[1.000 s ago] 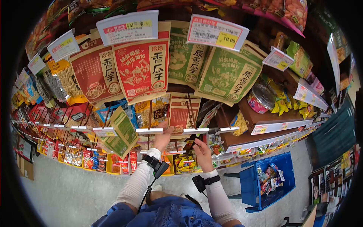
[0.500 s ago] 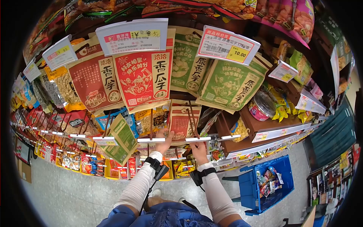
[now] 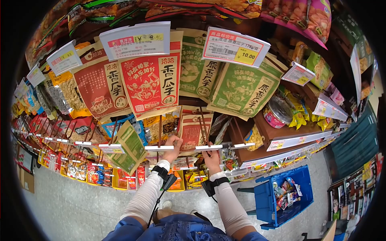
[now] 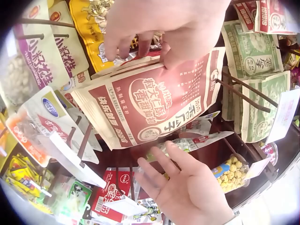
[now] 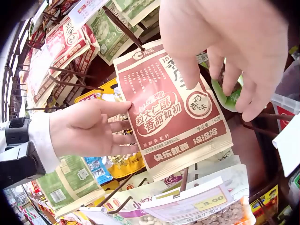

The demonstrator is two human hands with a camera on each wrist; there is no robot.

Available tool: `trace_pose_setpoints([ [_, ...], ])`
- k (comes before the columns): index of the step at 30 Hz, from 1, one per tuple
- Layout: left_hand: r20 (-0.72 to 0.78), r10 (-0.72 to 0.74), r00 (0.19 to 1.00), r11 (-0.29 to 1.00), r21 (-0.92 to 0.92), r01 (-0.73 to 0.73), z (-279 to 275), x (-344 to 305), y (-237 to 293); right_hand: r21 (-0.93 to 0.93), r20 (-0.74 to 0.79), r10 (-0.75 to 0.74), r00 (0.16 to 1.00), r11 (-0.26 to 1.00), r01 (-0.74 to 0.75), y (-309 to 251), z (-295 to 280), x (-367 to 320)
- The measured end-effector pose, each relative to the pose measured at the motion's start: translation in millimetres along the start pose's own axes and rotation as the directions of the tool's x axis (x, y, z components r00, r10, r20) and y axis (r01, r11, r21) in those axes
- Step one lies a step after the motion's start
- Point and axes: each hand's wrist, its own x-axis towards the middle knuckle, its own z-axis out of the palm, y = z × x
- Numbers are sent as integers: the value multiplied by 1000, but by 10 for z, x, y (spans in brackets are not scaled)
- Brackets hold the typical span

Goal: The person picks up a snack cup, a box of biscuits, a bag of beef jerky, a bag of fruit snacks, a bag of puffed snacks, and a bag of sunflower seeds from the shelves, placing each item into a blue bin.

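Observation:
A red-and-cream bag of sunflower seeds point(image 3: 194, 132) hangs on the lower rack, its printed front large in both wrist views. At its left edge is my left hand point(image 3: 173, 148), pinching it with the thumb on the front and the fingers point(image 5: 123, 137) behind. My right hand point(image 3: 211, 158) is by the opposite edge, fingers spread and relaxed. In the left wrist view that right hand point(image 4: 187, 187) shows its palm beside the bag point(image 4: 154, 101). From the right wrist, its thumb point(image 5: 187, 70) overlaps the bag's front.
Larger red point(image 3: 148, 80) and green seed bags point(image 3: 245, 88) hang above, behind price tags point(image 3: 237, 46). Metal hooks with white tag ends point(image 3: 159, 148) project around the hands. A green bag point(image 3: 128, 146) hangs at left. A blue basket point(image 3: 261, 201) holding snack packets stands at lower right.
My right hand has moved up and left, from below the rack to the bag's right edge. My left hand has stayed near the bag's left edge, its thumb now over it.

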Motion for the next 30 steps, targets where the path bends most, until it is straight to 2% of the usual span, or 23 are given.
trace_pose_setpoints([
  [1, 1, 1, 1000, 1000, 1, -1, 5, -8, 2, 13, 38, 40, 998, 999, -41, 0, -14, 2],
  [3, 76, -145, 986, 977, -144, 155, -16, -38, 88, 25, 77, 80, 994, 996, -82, 30, -43, 15],
  [5, 76, -148, 986, 968, -192, 160, -39, -73, 172, 85, 165, -12, 986, 996, -2, 23, -58, 10],
  [7, 74, -150, 986, 957, -239, 164, -52, -86, 237, 86, 152, -52, 987, 996, 39, -23, -64, -40],
  [9, 43, -79, 996, 929, -358, 89, -67, -96, 269, 85, 84, -45, 995, 996, 38, -50, -78, -80],
  [11, 79, -96, 992, 927, -356, 118, -107, -131, 276, 140, 91, -61, 994, 989, 48, -127, -117, -154],
  [13, 120, -83, 989, 908, -399, 124, -115, -168, 265, 241, 11, -113, 993, 965, 107, -245, -151, -262],
  [14, 144, -116, 983, 892, -421, 167, -136, -216, 340, 335, 56, -120, 991, 937, 94, -365, -185, -322],
  [15, 146, -117, 982, 892, -419, 169, -148, -263, 384, 336, 55, -118, 991, 937, 93, -454, -221, -382],
  [17, 203, -203, 958, 781, -557, 283, -164, -373, 475, 469, 197, 14, 980, 876, -107, -598, -296, -496],
  [18, 254, -258, 932, 692, -625, 361, -170, -431, 564, 462, 228, 13, 973, 879, -120, -660, -325, -539],
  [25, 308, -283, 908, 622, -662, 418, -217, -737, 753, 455, 202, -14, 979, 887, -82, -725, -434, -846],
  [26, 294, -247, 923, 685, -621, 381, -245, -801, 756, 462, 213, 16, 977, 880, -115, -836, -467, -958],
  [30, 303, -256, 918, 683, -616, 393, -265, -970, 839, 453, 209, 29, 978, 883, -123, -859, -526, -1111],
])
